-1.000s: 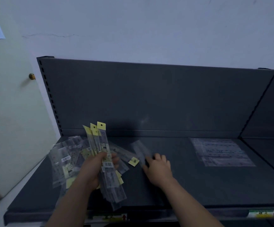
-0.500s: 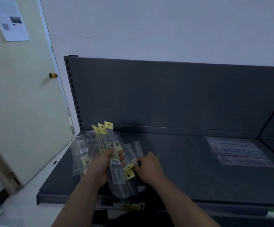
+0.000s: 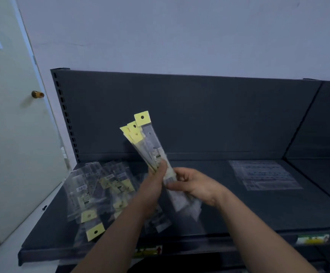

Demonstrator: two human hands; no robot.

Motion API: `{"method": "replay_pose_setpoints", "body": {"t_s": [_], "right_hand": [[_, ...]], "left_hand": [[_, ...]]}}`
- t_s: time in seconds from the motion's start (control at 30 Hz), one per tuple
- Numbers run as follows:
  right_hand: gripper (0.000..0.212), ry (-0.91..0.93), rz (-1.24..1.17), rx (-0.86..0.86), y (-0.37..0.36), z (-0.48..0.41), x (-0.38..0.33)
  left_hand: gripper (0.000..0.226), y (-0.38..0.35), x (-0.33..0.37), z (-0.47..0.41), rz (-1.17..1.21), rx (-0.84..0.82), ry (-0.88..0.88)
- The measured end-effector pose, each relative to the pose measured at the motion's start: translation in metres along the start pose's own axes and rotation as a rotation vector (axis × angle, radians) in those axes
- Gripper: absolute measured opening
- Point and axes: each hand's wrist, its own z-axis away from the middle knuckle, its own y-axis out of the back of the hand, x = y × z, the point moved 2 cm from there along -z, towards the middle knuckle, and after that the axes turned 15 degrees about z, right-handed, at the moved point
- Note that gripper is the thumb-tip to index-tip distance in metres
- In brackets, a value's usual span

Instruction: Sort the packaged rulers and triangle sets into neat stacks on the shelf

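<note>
**Head view.** A bundle of long clear-plastic ruler packs [image 3: 154,152], each topped by a yellow card hang tab, was held above the front-left part of the dark grey metal shelf [image 3: 239,211]. It was tilted so that the tabs pointed up towards the shelf's upright back panel [image 3: 199,115].

The left hand [image 3: 155,182] was wrapped round the bundle near its middle, fingers curled tight against the packs. The right hand [image 3: 196,184] met it from the shelf's right side, thumb and curled fingers pinching the same bundle just below the left hand. The lower ends of the packs fanned out beneath both hands, blurred.

A loose heap of clear packs with yellow tabs [image 3: 101,188] lay on the left end of the shelf, overlapping at mixed angles. A flat stack of wide transparent packs [image 3: 264,175] lay on the right part of the shelf, near the back panel and well apart from the hands and the heap; its contents could not be made out.

A yellow-green price label [image 3: 312,239] sat on the shelf's front lip at the right. Left of the shelf stood a pale door [image 3: 12,134] with a brass knob [image 3: 37,94].
</note>
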Motion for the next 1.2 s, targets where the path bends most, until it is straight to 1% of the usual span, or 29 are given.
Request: {"method": "replay_pose_setpoints", "body": {"t_s": [0.03,0.07,0.1,0.17,0.2,0.23,0.27,0.3,0.37,0.4,0.47,0.53,0.6,0.67,0.73,0.8,0.87,0.93,1.0,1.1,1.2], "right_hand": [[0.027,-0.016,0.087,0.04,0.015,0.004,0.005],[0.024,-0.038,0.207,0.095,0.032,0.009,0.01],[0.023,-0.071,0.349,0.164,0.049,0.014,0.017],[0.022,-0.179,0.626,0.288,0.082,0.026,0.03],[0.022,-0.234,0.794,0.312,0.093,0.032,0.036],[0.023,-0.271,0.988,0.311,0.1,0.037,0.041],[0.025,-0.283,1.163,0.298,0.104,0.041,0.047],[0.026,-0.258,1.285,0.283,0.105,0.041,0.054],[0.03,-0.187,1.369,0.251,0.101,0.038,0.069],[0.032,-0.171,1.354,0.242,0.101,0.036,0.077],[0.036,-0.166,1.278,0.237,0.105,0.035,0.089],[0.04,-0.193,1.208,0.26,0.114,0.039,0.097],[0.042,-0.267,1.113,0.287,0.126,0.049,0.106],[0.035,-0.336,0.99,0.321,0.138,0.061,0.119],[0.028,-0.351,0.803,0.368,0.141,0.069,0.13],[0.028,-0.311,0.568,0.427,0.136,0.068,0.139],[0.035,-0.259,0.434,0.479,0.128,0.064,0.145],[0.042,-0.208,0.426,0.491,0.123,0.06,0.149],[0.04,-0.177,0.453,0.462,0.125,0.056,0.151],[0.033,-0.153,0.485,0.429,0.137,0.042,0.144],[0.036,-0.105,0.523,0.452,0.151,0.013,0.128]], "left_hand": [[0.045,-0.001,-0.004,-0.003,-0.127,-0.041,-0.03],[0.055,0.001,-0.008,-0.006,-0.219,-0.054,-0.078],[0.073,0.004,-0.011,-0.01,-0.287,-0.017,-0.139],[0.109,0.008,-0.012,-0.014,-0.444,0.179,-0.282],[0.118,0.008,-0.014,-0.017,-0.566,0.271,-0.36],[0.121,0.005,-0.015,-0.019,-0.728,0.292,-0.445],[0.119,0.001,-0.019,-0.024,-0.921,0.245,-0.513],[0.115,-0.005,-0.025,-0.03,-1.116,0.165,-0.533],[0.101,-0.014,-0.043,-0.047,-1.452,0.015,-0.427],[0.089,-0.016,-0.049,-0.054,-1.55,-0.031,-0.362],[0.058,-0.018,-0.056,-0.064,-1.641,-0.078,-0.283],[0.033,-0.016,-0.058,-0.069,-1.613,-0.085,-0.272],[0.019,-0.011,-0.058,-0.073,-1.518,-0.103,-0.256],[0.018,-0.006,-0.061,-0.075,-1.408,-0.106,-0.223],[0.022,-0.001,-0.064,-0.076,-1.383,-0.088,-0.206],[0.027,0.002,-0.071,-0.078,-1.379,-0.096,-0.188],[0.029,0.0,-0.078,-0.076,-1.349,-0.138,-0.156],[0.031,-0.002,-0.081,-0.075,-1.389,-0.173,-0.148],[0.031,-0.003,-0.08,-0.074,-1.434,-0.177,-0.157],[0.03,-0.008,-0.069,-0.078,-1.408,-0.135,-0.194],[0.031,-0.011,-0.047,-0.091,-1.414,-0.053,-0.259]]}}
